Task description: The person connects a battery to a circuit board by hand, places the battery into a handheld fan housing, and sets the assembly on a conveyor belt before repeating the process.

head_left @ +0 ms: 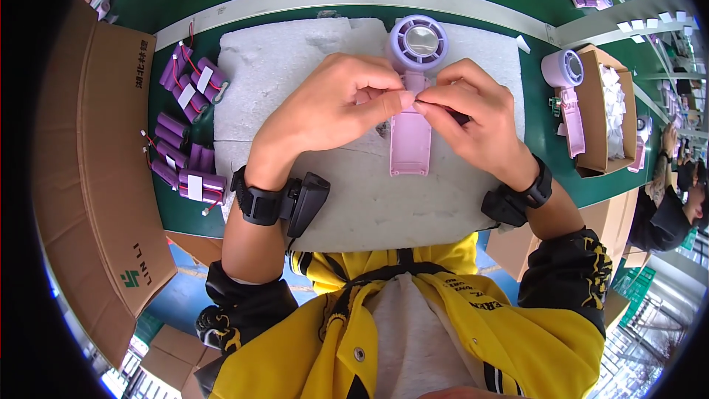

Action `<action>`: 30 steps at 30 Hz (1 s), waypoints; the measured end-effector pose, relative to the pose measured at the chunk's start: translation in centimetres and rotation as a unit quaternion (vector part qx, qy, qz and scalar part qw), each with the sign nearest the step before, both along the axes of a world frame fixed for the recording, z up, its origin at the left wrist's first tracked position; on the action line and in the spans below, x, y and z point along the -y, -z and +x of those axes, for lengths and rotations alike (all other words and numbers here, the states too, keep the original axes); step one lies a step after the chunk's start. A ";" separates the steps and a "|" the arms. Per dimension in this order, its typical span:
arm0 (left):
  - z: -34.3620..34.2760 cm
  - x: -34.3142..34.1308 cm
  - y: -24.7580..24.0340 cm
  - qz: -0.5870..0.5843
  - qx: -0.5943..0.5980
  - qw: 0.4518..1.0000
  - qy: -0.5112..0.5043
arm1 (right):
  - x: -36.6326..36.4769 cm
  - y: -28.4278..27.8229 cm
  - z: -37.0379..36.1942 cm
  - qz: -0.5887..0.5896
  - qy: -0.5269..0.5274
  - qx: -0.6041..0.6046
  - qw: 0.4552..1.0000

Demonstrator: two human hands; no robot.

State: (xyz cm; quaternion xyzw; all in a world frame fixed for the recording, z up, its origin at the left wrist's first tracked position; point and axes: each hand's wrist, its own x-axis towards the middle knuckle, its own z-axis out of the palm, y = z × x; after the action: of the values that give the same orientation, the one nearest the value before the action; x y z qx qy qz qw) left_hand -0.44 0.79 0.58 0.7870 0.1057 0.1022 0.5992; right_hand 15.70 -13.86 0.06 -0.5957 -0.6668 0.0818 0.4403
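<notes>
A handheld fan (410, 144) lies on the pale foam mat, its round lilac head (419, 43) pointing away and its open pink handle shell toward me. My left hand (336, 100) reaches over the upper handle from the left, thumb and forefinger pinched. From the right my right hand (473, 111) meets it there, its fingertips pinched as well. The two sets of fingertips almost touch, just below the fan head. Whatever is between them is too small or hidden to make out.
Purple battery packs (185, 140) with red wires lie left of the foam mat (295, 44). A tall cardboard box (96, 162) stands at far left. On the right are another fan (569, 96) and an open carton (628, 118) with white pieces. A co-worker (668, 210) sits farther right.
</notes>
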 end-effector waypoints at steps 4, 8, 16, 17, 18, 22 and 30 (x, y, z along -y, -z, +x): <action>0.0 0.0 0.1 -0.030 -0.018 0.999 -0.004 | 0.2 -0.1 0.1 -0.053 -0.009 -0.051 0.997; -0.2 -0.1 -0.5 -0.114 -0.051 0.992 0.006 | 0.2 -0.3 0.4 -0.102 -0.028 -0.089 0.990; -0.5 -0.9 -0.9 -0.150 -0.081 0.985 0.026 | 0.2 -0.3 0.3 -0.132 -0.051 -0.108 0.984; -0.5 -0.9 -0.9 -0.153 -0.074 0.985 0.025 | 0.2 -0.3 0.4 -0.135 -0.052 -0.103 0.984; -0.5 -0.9 -0.9 -0.153 -0.074 0.985 0.025 | 0.2 -0.3 0.3 -0.135 -0.052 -0.103 0.984; -0.5 -1.0 -0.6 -0.151 -0.065 0.986 0.026 | 0.3 -0.2 0.2 -0.144 -0.046 -0.109 0.982; -0.6 -0.9 -1.0 -0.104 -0.106 0.989 0.001 | 0.2 -0.1 0.2 -0.140 -0.048 -0.127 0.981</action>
State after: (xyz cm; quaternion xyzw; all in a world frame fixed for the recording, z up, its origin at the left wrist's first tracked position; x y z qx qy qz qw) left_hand -1.00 1.65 1.54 0.7270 0.1782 0.0063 0.6631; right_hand 15.92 -14.02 0.18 -0.6037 -0.6150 0.2701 0.4294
